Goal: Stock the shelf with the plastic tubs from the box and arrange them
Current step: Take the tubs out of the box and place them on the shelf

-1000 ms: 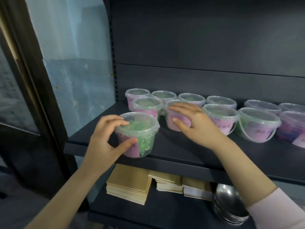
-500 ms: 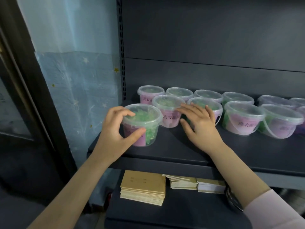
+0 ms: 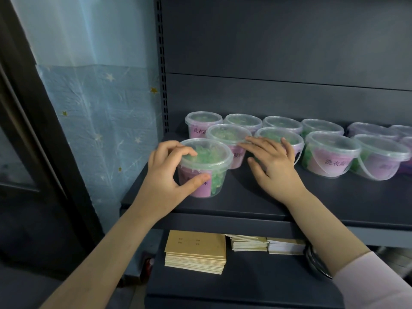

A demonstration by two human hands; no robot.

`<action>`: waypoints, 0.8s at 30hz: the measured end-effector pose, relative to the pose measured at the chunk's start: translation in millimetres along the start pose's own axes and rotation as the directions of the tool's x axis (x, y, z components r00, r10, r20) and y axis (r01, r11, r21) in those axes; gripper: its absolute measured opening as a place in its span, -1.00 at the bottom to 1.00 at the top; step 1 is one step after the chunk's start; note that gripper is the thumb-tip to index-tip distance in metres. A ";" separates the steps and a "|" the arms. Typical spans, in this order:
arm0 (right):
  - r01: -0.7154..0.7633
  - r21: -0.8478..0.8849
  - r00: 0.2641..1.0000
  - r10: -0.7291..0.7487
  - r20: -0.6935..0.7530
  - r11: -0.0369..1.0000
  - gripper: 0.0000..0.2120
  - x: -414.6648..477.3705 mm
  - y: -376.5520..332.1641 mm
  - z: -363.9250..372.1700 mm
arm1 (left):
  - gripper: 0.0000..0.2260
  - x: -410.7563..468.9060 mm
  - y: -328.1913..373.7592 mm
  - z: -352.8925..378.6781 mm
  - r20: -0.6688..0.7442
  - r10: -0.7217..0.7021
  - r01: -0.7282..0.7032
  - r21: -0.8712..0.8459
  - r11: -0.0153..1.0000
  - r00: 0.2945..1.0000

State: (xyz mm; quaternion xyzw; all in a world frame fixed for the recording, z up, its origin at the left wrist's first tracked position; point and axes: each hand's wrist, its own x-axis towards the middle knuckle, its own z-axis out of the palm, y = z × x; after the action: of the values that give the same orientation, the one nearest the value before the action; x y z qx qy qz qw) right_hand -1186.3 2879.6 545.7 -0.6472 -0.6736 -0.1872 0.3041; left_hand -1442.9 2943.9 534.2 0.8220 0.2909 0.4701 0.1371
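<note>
**shelfwatcher:** what's closest to you in this one?

**me:** my pink sleeve point(image 3: 379, 286), bottom right. Then there's the lower shelf point(image 3: 245, 282) with a stack of tan notebooks point(image 3: 196, 250) and some smaller paper stacks point(image 3: 248, 243) beside it. There's also a metal bowl point(image 3: 316, 262), half hidden behind my right arm.

**shelfwatcher:** and the hands?

**me:** my left hand point(image 3: 165, 175) is grasping the front tub point(image 3: 214, 184). The fingers are curled over the left edge of the lid and my thumb's pressed on the purple label. That tub stands upright near the front left of the shelf point(image 3: 267, 204), and you can see green stuff through the clear plastic. My right hand point(image 3: 274, 166) is relaxed and grasping nothing. Its fingers lie stretched out against the third tub point(image 3: 274, 132), with the tips reaching the rim of the second tub point(image 3: 227, 133) and the thumb splayed down low.

**shelfwatcher:** rest of the stock?

**me:** the second tub sits just behind the front one, and I can't tell if they touch. Further right are the handled tubs point(image 3: 330, 152). Behind all that, a back row point(image 3: 243, 121) runs along the dark back panel point(image 3: 278, 97). Left of the shelving is blue starry paper point(image 3: 100, 121).
</note>
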 end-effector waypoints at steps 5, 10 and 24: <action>0.000 -0.006 1.000 0.000 0.000 1.000 -0.59 -0.9 0.9 1.6 | -0.54 0.6 1.0 3.0 0.016 -0.002 0.001 0.062 0.998 1.000; -0.029 0.043 1.000 0.028 0.013 0.999 -0.60 -3.6 1.3 -7.6 | -0.52 -0.5 3.9 -0.1 0.000 -0.011 0.011 0.047 0.999 1.000; -0.106 -0.080 0.983 0.093 -0.156 0.991 -0.69 -69.8 26.3 -167.7 | -0.47 14.5 116.1 40.3 -0.090 0.177 -0.122 0.433 0.893 0.980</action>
State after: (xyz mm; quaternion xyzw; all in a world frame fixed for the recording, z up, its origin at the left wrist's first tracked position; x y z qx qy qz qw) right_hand -1133.9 2720.8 621.5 -0.6766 -0.6065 -0.2500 0.3345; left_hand -1362.4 2862.6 581.2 0.8204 0.3304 0.4558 -0.1005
